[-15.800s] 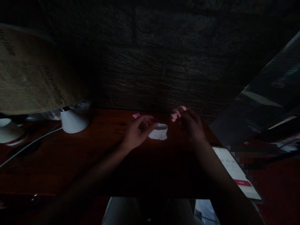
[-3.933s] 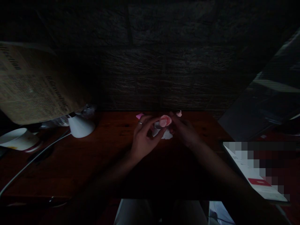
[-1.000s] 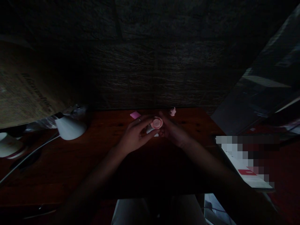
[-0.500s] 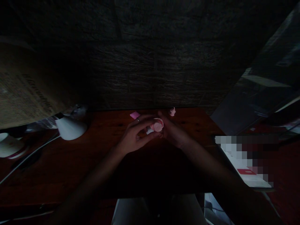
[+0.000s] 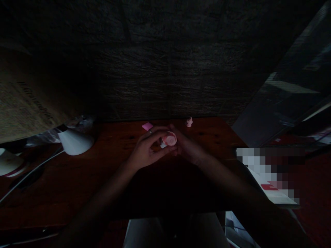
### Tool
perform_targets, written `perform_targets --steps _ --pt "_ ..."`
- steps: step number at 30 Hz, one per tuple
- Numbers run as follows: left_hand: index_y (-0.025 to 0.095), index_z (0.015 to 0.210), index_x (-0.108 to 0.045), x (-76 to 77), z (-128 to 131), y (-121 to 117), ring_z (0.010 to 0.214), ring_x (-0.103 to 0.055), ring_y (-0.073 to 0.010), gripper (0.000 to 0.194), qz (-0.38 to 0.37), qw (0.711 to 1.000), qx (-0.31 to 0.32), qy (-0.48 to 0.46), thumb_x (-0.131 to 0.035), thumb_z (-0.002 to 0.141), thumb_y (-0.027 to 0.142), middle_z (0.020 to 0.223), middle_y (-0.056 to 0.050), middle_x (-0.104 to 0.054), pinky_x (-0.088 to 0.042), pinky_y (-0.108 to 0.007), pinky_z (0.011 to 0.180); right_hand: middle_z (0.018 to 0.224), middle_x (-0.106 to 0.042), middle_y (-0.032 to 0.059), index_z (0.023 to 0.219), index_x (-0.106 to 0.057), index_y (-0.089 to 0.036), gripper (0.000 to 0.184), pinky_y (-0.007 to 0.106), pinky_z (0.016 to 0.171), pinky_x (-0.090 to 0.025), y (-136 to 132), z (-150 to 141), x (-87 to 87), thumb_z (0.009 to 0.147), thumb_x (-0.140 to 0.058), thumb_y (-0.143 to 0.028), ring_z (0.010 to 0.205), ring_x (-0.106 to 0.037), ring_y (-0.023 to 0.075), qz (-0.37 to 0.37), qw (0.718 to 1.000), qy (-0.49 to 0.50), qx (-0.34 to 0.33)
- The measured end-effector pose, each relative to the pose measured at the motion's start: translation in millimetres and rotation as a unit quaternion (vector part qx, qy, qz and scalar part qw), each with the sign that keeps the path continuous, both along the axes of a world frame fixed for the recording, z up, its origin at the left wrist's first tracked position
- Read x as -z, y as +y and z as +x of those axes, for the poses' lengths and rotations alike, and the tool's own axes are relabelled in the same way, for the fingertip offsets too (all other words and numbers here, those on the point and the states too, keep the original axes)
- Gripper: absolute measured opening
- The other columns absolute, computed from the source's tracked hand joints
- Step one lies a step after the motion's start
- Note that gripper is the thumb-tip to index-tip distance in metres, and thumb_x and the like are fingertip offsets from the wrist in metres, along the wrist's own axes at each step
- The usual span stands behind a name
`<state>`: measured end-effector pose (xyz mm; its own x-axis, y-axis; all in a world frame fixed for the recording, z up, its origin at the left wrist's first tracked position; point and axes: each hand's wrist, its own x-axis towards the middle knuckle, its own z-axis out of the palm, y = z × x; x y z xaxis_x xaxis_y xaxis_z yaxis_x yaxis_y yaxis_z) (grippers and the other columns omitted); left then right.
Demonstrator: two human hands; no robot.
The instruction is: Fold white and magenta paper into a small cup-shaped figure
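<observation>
Over the table, both my hands hold one small round pink-and-white container (image 5: 170,138), its round pink face turned toward me. My left hand (image 5: 147,150), with a ring on one finger, has its fingers and thumb closed around the left side. From the right, my right hand (image 5: 186,146) is closed against it, its fingers partly hidden. Whether the pink face is a lid or a soft filling I cannot tell in this dim light. Behind my left hand lies a flat pink piece (image 5: 147,126). A pale pink swirled lump (image 5: 189,122) sits beyond my right hand.
On the wooden table (image 5: 108,186) at left stand a white cone-shaped object (image 5: 76,142) with a cable and a white cup-like object (image 5: 9,162). A large brown printed bag (image 5: 26,100) looms behind them. A stone-textured wall (image 5: 160,69) closes off the back; a pale box-like object (image 5: 274,186) lies right.
The view has shifted slightly. My hands keep their hold on the round container, which appears a little further left and slightly turned. The pink piece and lump stay on the table.
</observation>
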<state>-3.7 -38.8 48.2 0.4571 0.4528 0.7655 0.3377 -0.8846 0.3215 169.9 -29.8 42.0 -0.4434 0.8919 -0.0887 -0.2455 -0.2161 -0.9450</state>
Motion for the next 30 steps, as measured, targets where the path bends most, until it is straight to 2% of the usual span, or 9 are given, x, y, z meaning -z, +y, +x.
perform_targets --steps 4,9,14,19,24,30 --pt "0.019 0.11 -0.067 0.1 3.7 -2.2 0.108 -0.068 -0.0208 0.026 0.001 1.0 -0.004 -0.016 -0.075 0.085 0.018 0.117 -0.01 -0.07 -0.055 -0.035 0.092 0.059 -0.059 -0.0011 0.075 -0.063 -0.02 0.059 0.019 0.043 -0.037 1.7 0.4 -0.8 0.075 -0.062 -0.079 0.05 -0.049 0.0089 -0.006 1.0 -0.014 0.003" --pt "0.019 0.113 -0.068 0.3 5.6 -2.7 0.109 -0.067 -0.0212 0.025 0.01 1.0 -0.01 -0.025 -0.07 0.088 0.018 0.12 -0.011 -0.069 -0.055 -0.038 0.094 0.06 -0.06 -0.001 0.079 -0.065 -0.021 0.056 0.019 0.044 -0.038 4.6 3.1 -0.3 0.077 -0.062 -0.077 0.051 -0.049 0.0089 -0.014 1.0 -0.005 0.021" --pt "0.019 0.112 -0.068 -1.2 4.2 -2.5 0.111 -0.067 -0.0216 0.022 -0.004 1.0 0.016 -0.017 -0.068 0.09 0.017 0.122 -0.012 -0.068 -0.056 -0.037 0.092 0.066 -0.064 0.0001 0.086 -0.07 -0.021 0.054 0.019 0.045 -0.039 2.5 3.9 -2.5 0.078 -0.063 -0.075 0.053 -0.051 0.0091 -0.009 1.0 0.014 -0.001" --pt "0.019 0.113 -0.068 -1.6 4.1 -1.5 0.113 -0.066 -0.0217 0.022 -0.018 0.999 0.029 -0.012 -0.067 0.091 0.017 0.122 -0.012 -0.068 -0.056 -0.037 0.092 0.065 -0.063 0.0006 0.079 -0.067 -0.021 0.055 0.02 0.043 -0.038 1.3 2.3 -4.2 0.078 -0.062 -0.076 0.051 -0.049 0.0089 -0.016 1.0 0.008 -0.006" --pt "0.019 0.111 -0.068 0.2 4.5 0.3 0.107 -0.067 -0.0217 0.022 -0.019 1.0 -0.001 -0.017 -0.068 0.09 0.019 0.117 -0.011 -0.069 -0.057 -0.038 0.089 0.061 -0.06 0.0003 0.074 -0.065 -0.021 0.055 0.019 0.042 -0.039 1.0 0.4 -3.1 0.079 -0.061 -0.076 0.05 -0.05 0.0092 -0.021 1.0 0.0 -0.011" --pt "0.019 0.108 -0.068 0.2 7.3 -3.0 0.105 -0.068 -0.0211 0.019 -0.038 0.998 0.003 -0.053 -0.069 0.09 0.022 0.115 -0.01 -0.071 -0.058 -0.033 0.083 0.06 -0.062 0.0005 0.076 -0.066 -0.021 0.057 0.019 0.043 -0.041 0.9 1.3 -5.7 0.08 -0.06 -0.077 0.048 -0.052 0.0089 -0.024 1.0 -0.001 -0.012"
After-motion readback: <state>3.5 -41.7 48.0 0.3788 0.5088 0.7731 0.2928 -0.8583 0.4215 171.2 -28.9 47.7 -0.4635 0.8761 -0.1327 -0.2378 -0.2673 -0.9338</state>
